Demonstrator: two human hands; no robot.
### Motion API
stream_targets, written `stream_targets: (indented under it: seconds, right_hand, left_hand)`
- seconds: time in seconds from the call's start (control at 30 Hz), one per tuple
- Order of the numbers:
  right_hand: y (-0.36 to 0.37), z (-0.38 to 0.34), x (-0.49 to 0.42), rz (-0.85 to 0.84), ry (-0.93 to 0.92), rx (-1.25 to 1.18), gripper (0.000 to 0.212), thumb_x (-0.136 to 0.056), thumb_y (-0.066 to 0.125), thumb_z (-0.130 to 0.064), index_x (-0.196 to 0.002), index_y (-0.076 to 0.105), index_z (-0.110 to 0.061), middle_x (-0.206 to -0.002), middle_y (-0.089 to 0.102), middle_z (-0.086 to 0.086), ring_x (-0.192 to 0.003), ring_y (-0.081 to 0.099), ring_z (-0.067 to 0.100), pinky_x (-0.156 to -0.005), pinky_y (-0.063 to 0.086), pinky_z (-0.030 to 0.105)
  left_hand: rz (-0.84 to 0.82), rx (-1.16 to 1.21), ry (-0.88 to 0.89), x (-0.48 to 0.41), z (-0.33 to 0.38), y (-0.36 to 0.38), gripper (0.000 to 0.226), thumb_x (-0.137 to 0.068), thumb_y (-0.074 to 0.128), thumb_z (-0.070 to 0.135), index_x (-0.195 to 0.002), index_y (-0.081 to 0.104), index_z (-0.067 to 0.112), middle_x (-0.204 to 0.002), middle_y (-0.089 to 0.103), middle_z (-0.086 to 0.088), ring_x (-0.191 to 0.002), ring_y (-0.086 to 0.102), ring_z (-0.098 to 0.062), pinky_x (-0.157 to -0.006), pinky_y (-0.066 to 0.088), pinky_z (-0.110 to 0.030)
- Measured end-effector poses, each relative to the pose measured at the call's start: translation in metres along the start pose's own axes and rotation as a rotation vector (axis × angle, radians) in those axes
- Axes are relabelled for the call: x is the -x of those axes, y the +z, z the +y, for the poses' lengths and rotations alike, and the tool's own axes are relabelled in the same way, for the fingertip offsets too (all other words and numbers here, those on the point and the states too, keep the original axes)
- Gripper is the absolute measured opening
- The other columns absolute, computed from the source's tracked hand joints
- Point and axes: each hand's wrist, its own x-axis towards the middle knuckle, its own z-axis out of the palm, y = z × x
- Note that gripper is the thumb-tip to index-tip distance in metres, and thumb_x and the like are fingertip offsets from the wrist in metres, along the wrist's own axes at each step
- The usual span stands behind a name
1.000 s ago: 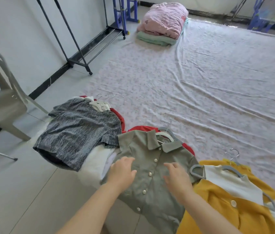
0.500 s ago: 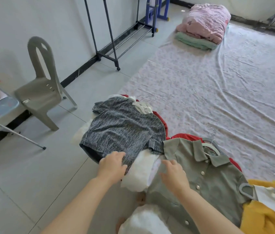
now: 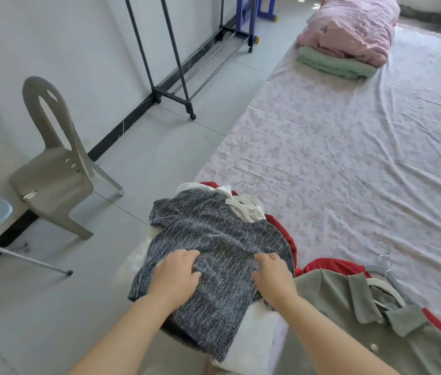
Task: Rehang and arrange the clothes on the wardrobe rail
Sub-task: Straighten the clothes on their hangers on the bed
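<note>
Head view: both hands are down on the grey knit top (image 3: 214,239) at 6 o'clock. Left hand (image 3: 177,274) is palm-down on the top's lower left part, fingers loose and slightly spread, pinching nothing. Right hand (image 3: 273,277) lies the same way near the top's right edge, fingers reaching toward 11. The top lies flat on a pile, with a white garment (image 3: 254,339) under it and a red garment (image 3: 281,228) showing on its 3 o'clock side. Hanger hooks (image 3: 257,188) stick out past the collar, toward 12. Green button shirt (image 3: 349,320) at 4 o'clock, just beside the pile. Clothes rail (image 3: 170,50) stands by the wall at 11, well apart from the pile; only its lower frame shows. Grey chair (image 3: 51,163) at 9. Patterned sheet (image 3: 349,158) covers the floor from 12 to 3. Pink blanket (image 3: 354,25) sits on a folded green one (image 3: 333,63) at 1.
</note>
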Motion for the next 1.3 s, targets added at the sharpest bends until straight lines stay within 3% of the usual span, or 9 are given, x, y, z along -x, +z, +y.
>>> stream_targets:
  seconds: [0.43,0.63,0.73,0.8,0.9,1.1,1.3]
  right_hand:
    - [0.018,-0.001,-0.183,0.103,0.087,0.002,0.038,-0.095,0.045,-0.025,-0.132,0.047,-0.018,-0.126,0.05,0.006,-0.112,0.045,0.027,-0.091,0.044,0.041]
    - [0.041,-0.003,-0.238,0.184,0.077,0.171,0.03,-0.09,0.046,-0.013,-0.12,0.049,-0.015,-0.125,0.049,0.006,-0.11,0.047,0.027,-0.083,0.044,0.037]
    - [0.051,-0.004,-0.25,0.234,0.073,0.218,0.023,-0.092,0.049,-0.021,-0.115,0.052,-0.021,-0.123,0.052,0.003,-0.108,0.048,0.026,-0.081,0.044,0.036]
    - [0.054,-0.002,-0.252,0.286,0.059,0.213,0.018,-0.092,0.051,-0.03,-0.11,0.056,-0.028,-0.121,0.056,-0.001,-0.108,0.05,0.025,-0.083,0.043,0.035]
    - [0.053,-0.005,-0.246,0.374,0.031,0.132,0.013,-0.09,0.056,-0.027,-0.1,0.063,-0.023,-0.115,0.062,0.001,-0.102,0.054,0.029,-0.079,0.044,0.035]
    - [0.037,-0.021,-0.185,0.48,0.094,-0.163,0.028,-0.093,0.05,-0.014,-0.118,0.06,-0.02,-0.103,0.067,0.006,-0.079,0.062,0.03,-0.066,0.053,0.041]
    - [0.017,-0.044,-0.086,0.542,0.04,-0.273,0.014,-0.093,0.054,-0.018,-0.099,0.066,-0.015,-0.093,0.067,0.0,-0.083,0.062,0.022,-0.069,0.051,0.038]
  left_hand:
    - [-0.126,0.01,0.099,-0.136,-0.022,0.034,0.047,-0.094,0.044,0.035,-0.139,0.032,0.028,-0.138,0.04,0.01,-0.128,0.037,-0.01,-0.108,0.028,-0.032]
    - [-0.149,0.031,0.122,-0.167,-0.043,0.06,0.047,-0.095,0.042,0.034,-0.14,0.03,0.029,-0.14,0.037,0.013,-0.13,0.033,-0.006,-0.11,0.023,-0.031]
    - [-0.152,0.037,0.121,-0.173,-0.053,0.064,0.047,-0.095,0.042,0.034,-0.14,0.029,0.029,-0.14,0.036,0.014,-0.131,0.031,-0.006,-0.111,0.02,-0.031]
    - [-0.152,0.021,0.131,-0.175,-0.058,0.065,0.047,-0.095,0.042,0.034,-0.14,0.029,0.028,-0.141,0.035,0.013,-0.131,0.031,-0.006,-0.112,0.02,-0.031]
    - [-0.133,0.015,0.148,-0.176,-0.061,0.061,0.048,-0.095,0.041,0.034,-0.141,0.028,0.028,-0.141,0.035,0.013,-0.131,0.03,-0.007,-0.111,0.02,-0.029]
    - [-0.041,0.066,0.233,-0.162,-0.044,0.029,0.047,-0.095,0.042,0.032,-0.141,0.028,0.029,-0.139,0.036,0.013,-0.129,0.032,-0.005,-0.109,0.021,-0.025]
    - [0.095,0.1,0.403,-0.131,-0.012,-0.018,0.048,-0.094,0.045,0.028,-0.14,0.032,0.026,-0.138,0.038,0.011,-0.128,0.033,-0.008,-0.109,0.022,-0.023]
